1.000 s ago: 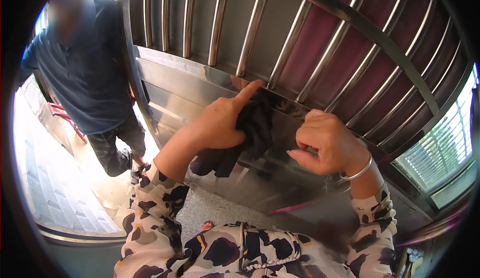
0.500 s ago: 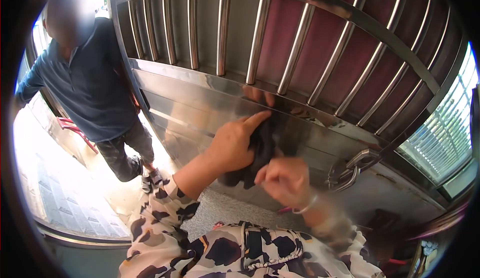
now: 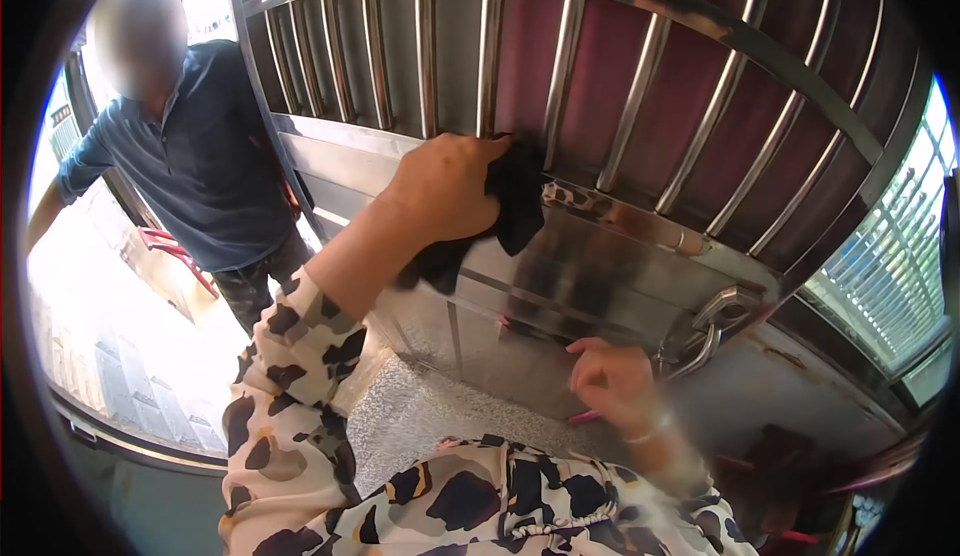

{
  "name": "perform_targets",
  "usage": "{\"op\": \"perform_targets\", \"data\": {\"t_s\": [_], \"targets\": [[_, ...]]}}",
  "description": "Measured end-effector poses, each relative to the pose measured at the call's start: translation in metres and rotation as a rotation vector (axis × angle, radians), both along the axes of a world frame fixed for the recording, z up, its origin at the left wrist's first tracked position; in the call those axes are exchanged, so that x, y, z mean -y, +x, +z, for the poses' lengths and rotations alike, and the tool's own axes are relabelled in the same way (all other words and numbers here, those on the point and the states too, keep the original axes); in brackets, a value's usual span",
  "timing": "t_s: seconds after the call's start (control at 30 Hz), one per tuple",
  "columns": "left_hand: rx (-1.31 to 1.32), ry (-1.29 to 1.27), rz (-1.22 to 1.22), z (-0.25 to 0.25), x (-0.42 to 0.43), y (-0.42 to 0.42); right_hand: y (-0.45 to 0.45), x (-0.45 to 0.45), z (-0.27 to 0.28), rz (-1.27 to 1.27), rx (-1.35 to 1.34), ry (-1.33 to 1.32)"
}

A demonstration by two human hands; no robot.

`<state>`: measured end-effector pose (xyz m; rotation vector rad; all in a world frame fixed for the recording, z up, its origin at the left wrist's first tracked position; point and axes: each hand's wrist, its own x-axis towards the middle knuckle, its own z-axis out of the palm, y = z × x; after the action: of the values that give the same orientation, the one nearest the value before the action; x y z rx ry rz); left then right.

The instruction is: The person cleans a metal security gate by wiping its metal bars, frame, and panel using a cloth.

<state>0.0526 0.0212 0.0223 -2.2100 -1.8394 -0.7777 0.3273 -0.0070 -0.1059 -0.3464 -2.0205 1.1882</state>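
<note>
The left hand [image 3: 450, 191] holds a crumpled soft black cloth [image 3: 518, 196]. The fingers bend over it, and one finger points along its top edge. The cloth is at the long flat silver metal rail [image 3: 340, 132], near the bottoms of the round shiny metal bars [image 3: 635, 106]. It looks bunched up so that it fills the palm and can sit between the skin and the metal. Part of it hangs down below the hand, maybe because the grip is only on the top part.

The right hand [image 3: 612, 381] is low, well apart from the cloth. Its fingers are loosely curled with a narrow gap, and I see nothing in it. It seems to be kept out of the way, as one hand is enough for the cloth. A pale round bracelet [image 3: 655, 426] is on that wrist, but it is blurry.

Near the right hand, a curved shiny metal handle [image 3: 728, 308] is fixed on the smooth silver metal door [image 3: 480, 266]. Behind the bars is a dark purple flat panel [image 3: 600, 86]. Below is a grey speckled floor [image 3: 430, 416].

On the left, a person in a dark blue shirt [image 3: 215, 176] stands beside the door's edge. A bright barred window [image 3: 890, 266] is on the right.
</note>
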Motion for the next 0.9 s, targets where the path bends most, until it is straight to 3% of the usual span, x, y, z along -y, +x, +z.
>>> {"op": "perform_targets", "data": {"t_s": [0.07,0.13,0.2,0.3,0.33,0.4,0.43,0.5,0.53,0.57,0.6,0.63,0.73,0.83,0.9], "targets": [[0.0,-0.024,-0.004,-0.003,-0.002,0.0,0.014,0.006,-0.006,-0.036,0.013,-0.027],[0.618,-0.296,-0.254,-0.007,-0.01,-0.014,0.022,0.008,-0.01,-0.056,0.038,-0.036],[0.671,-0.091,-0.334,-0.029,-0.01,-0.004,0.024,0.01,-0.018,-0.058,-0.003,-0.112],[1.096,-0.105,-0.441,-0.051,0.006,0.02,0.026,0.008,-0.02,-0.028,-0.061,-0.157],[1.062,-0.256,-0.469,-0.058,0.011,0.022,0.027,0.007,-0.018,-0.024,-0.063,-0.151],[0.589,-0.041,-0.518,-0.067,0.03,0.043,0.032,0.004,-0.015,-0.065,-0.048,-0.14],[0.584,-0.038,-0.514,-0.059,0.034,0.045,0.036,0.002,-0.016,-0.06,-0.052,-0.137],[0.915,0.074,-0.48,-0.043,0.037,0.048,0.046,-0.003,-0.019,-0.14,-0.059,-0.165],[0.937,0.205,-0.397,-0.027,0.032,0.043,0.05,-0.003,-0.02,-0.138,-0.06,-0.17],[0.881,0.322,-0.376,-0.006,0.028,0.042,0.052,-0.004,-0.021,-0.149,-0.078,-0.177],[0.617,0.517,-0.245,0.009,0.018,0.035,0.055,-0.005,-0.022,-0.162,-0.096,-0.183],[0.513,0.634,-0.209,0.019,0.004,0.033,0.057,-0.005,-0.022,-0.162,-0.099,-0.186],[0.398,0.708,-0.077,0.038,-0.027,0.056,0.067,-0.004,-0.023,-0.172,-0.092,-0.167],[0.412,0.907,0.086,0.027,-0.054,0.082,0.079,-0.001,-0.026,-0.228,-0.009,-0.118],[0.46,0.867,0.069,0.016,-0.059,0.08,0.086,0.004,-0.026,-0.301,0.025,-0.132]]}}
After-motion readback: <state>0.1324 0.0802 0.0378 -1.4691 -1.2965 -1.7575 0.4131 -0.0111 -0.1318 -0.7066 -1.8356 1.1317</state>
